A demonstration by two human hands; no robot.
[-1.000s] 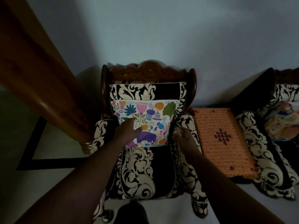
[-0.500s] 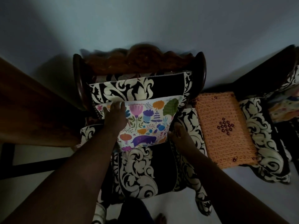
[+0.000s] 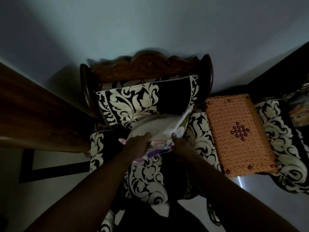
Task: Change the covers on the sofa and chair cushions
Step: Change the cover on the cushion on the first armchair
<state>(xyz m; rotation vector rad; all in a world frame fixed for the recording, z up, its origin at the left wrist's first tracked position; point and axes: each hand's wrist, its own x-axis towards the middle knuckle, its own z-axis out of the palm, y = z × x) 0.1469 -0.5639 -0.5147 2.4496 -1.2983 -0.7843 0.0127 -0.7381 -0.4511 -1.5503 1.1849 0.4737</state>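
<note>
A small cushion lies tipped forward on the seat of a carved wooden armchair [image 3: 147, 64] upholstered in black-and-cream damask. Its floral cover [image 3: 160, 146] is pulled open at the edge, and the white inner pillow [image 3: 150, 128] shows above it. My left hand [image 3: 137, 144] grips the white pillow and cover edge on the left. My right hand [image 3: 179, 144] pinches the floral cover's opening on the right. The chair's back cushion [image 3: 147, 101] stands upright behind.
An orange crocheted mat [image 3: 237, 136] covers a small table right of the chair. A second damask seat [image 3: 284, 148] with another floral cushion [image 3: 299, 113] is at far right. A wooden post [image 3: 33, 118] runs along the left. Pale floor lies below.
The cushion was leaning upright with its floral face toward me; it has tipped forward, and both hands have closed on its top edge, exposing the white pillow inside.
</note>
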